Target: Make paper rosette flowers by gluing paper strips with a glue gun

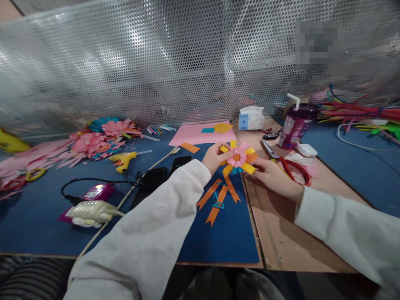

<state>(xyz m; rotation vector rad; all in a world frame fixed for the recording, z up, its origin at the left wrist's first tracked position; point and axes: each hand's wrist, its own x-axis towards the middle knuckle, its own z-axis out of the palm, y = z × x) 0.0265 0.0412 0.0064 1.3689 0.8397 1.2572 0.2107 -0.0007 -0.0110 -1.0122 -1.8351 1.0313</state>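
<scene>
Both hands hold a paper flower [238, 159] with a pink centre, yellow and orange petals and an orange paper strip hanging below it. My left hand [215, 156] pinches its left edge and my right hand [271, 175] grips its right side. It is held just above the blue mat [225, 237]. Loose orange paper strips [215, 200] and a small teal loop lie under it.
Red-handled scissors [289, 164] lie right of my right hand, by a lidded cup with straw [295, 125]. A tissue box [251, 118] and pink paper sheet [200, 134] sit behind. A yellow glue gun [123, 159], phone [180, 163], power strip [92, 210] and finished flowers [100, 139] lie left.
</scene>
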